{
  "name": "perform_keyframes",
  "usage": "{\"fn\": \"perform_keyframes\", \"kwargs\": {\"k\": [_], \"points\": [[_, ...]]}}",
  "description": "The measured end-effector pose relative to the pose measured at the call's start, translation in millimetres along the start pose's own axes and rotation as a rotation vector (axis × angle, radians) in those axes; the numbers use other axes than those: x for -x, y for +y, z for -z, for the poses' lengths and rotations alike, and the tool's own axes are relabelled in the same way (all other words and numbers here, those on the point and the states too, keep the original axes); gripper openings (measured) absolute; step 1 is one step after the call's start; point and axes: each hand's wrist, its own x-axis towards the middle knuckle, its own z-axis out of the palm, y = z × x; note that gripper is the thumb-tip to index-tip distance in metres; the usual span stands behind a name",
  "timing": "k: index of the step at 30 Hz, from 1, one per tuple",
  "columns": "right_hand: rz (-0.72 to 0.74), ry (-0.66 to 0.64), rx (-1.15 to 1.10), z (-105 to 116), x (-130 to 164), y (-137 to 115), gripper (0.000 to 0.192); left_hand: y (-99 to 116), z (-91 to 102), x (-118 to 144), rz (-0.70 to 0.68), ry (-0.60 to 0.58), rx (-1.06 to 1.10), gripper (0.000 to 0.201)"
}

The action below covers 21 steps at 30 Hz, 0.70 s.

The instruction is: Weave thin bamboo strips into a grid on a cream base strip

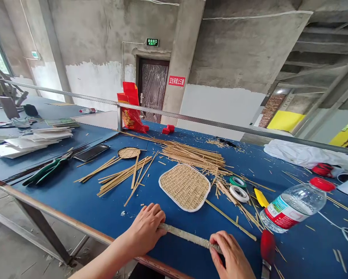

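while both hands close on it, the long pale strip (188, 236) lies along the bench's (75, 201) near edge, left hand (146, 228) fingers curled over one end, right hand (232, 255) gripping the other.

A blue table (75, 201) carries a woven fan (184, 186), bamboo strips (191, 155), tape rolls (239, 193) and a water bottle (292, 205).

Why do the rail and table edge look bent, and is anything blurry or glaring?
Head view: the wide lens bows the rail and tilts the table, and the bottle looks stretched near the edge. Light is soft and even, with faint shadows under the hands, left and right, both on the stick. The window at far left is washed out. The woven fan is sharp.
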Motion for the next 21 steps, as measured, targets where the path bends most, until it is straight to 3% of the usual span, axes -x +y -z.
{"fn": "perform_keyframes", "kwargs": {"k": [8, 13, 21], "points": [[-0.121, 0.041, 0.168, -7, -5, -16, 0.011, 15, -26.4, -4, 0.059, 0.128, -0.125, 0.017], [-0.218, -0.024, 0.188, -7, -2, -21, 0.015, 15, -26.7, -6, 0.040, 0.126, -0.157, 0.018], [-0.131, -0.002, 0.142, -6, -5, -23, 0.007, 18, -27.5, -3, 0.006, 0.120, -0.103, 0.010]]}}
